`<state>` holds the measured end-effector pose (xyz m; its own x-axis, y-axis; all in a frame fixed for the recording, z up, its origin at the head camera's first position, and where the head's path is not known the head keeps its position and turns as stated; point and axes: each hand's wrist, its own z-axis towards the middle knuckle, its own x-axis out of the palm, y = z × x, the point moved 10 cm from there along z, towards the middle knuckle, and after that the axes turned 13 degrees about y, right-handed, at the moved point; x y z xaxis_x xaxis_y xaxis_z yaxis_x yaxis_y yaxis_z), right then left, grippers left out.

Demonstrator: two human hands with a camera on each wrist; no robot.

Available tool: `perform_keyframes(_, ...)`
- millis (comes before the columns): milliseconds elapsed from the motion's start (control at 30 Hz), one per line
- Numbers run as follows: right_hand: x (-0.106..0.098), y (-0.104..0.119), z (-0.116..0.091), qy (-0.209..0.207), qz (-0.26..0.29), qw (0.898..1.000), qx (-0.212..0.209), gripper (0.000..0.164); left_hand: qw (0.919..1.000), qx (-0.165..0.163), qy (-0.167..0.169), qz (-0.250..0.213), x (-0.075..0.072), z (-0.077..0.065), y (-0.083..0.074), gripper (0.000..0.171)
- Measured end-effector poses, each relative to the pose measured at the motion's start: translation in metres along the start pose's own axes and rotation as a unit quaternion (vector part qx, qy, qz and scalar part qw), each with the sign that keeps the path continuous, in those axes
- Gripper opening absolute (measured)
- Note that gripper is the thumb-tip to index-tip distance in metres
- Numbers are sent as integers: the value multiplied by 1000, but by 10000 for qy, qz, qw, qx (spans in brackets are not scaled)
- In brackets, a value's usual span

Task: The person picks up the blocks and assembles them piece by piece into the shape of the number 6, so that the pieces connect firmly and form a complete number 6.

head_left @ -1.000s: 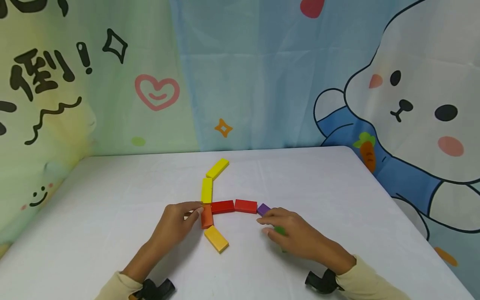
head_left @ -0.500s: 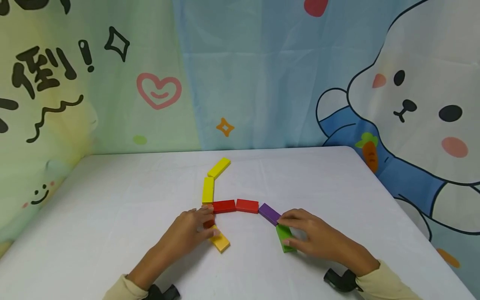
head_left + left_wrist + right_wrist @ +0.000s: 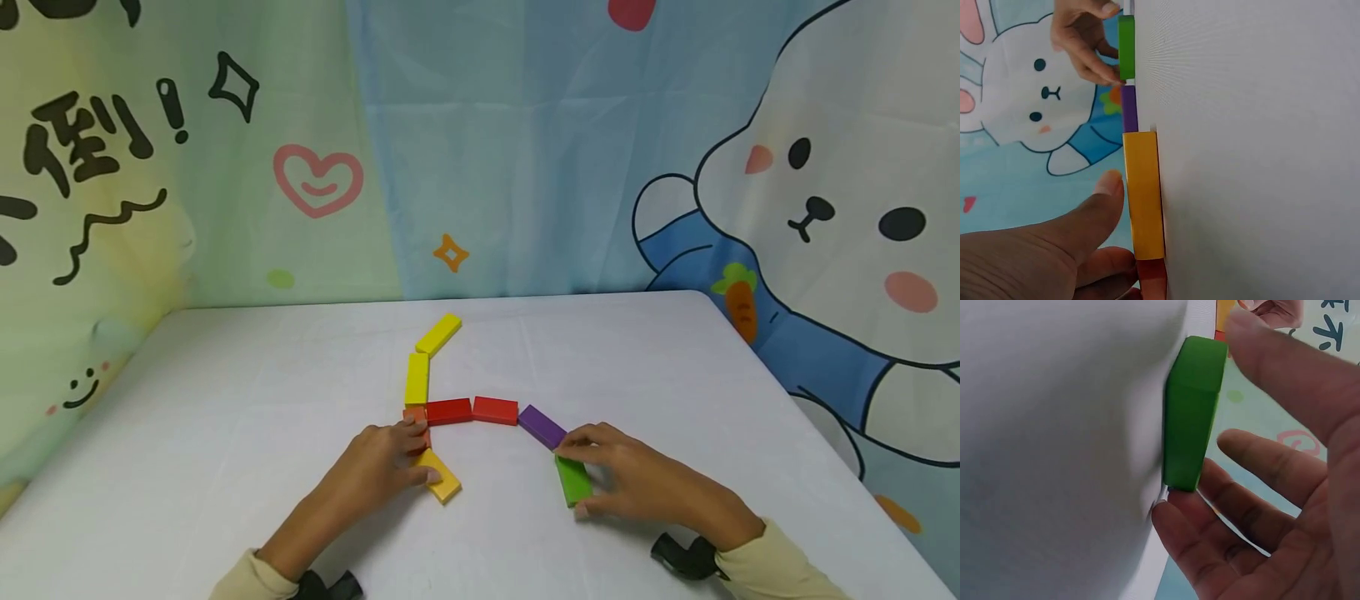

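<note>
In the head view, flat coloured wooden blocks lie end to end on the white table. My left hand rests over the left side, fingertips on an orange block and thumb at an amber block. The left wrist view shows that thumb beside the amber block, with the other fingers bent near the orange-red one. On the right, my right hand spans a green block lengthwise, fingers at its far end and thumb at its near end. A purple block touches the green one's far end.
Two red blocks link the orange block to the purple one. Two yellow blocks run toward the back from the orange block. A printed cloth hangs behind the white table.
My left hand has shifted from the orange block's far end toward the amber block. My right hand has moved right, uncovering the purple block, and its thumb has slid to the green block's near end.
</note>
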<state>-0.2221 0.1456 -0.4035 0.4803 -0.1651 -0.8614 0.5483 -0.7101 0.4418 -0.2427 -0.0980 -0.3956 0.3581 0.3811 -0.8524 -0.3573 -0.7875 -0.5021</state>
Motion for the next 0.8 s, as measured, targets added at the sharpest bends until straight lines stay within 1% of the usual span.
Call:
perform_keyframes(100,1,-1,1,97,25,9999,52,65,10000,-18,71,31,1,0,0,56)
perform_keyframes(267,2,-1,2,102,-32,9999,79,64,9994,-46,238,261,4,0,-1,58)
perform_keyframes(400,2,-1,1,205,-37,9997,127,67,9987,-112,302,395,5,1,-1,57)
perform_keyframes(500,2,-1,0,328,-37,9993,179,69,9987,-124,312,389,4,1,-2,57)
perform_keyframes(600,2,-1,0,393,19,9990,193,67,9988,-97,302,375,4,1,-2,58)
perform_keyframes(800,1,2,0,291,35,9996,49,68,9990,-68,294,339,3,0,-2,58)
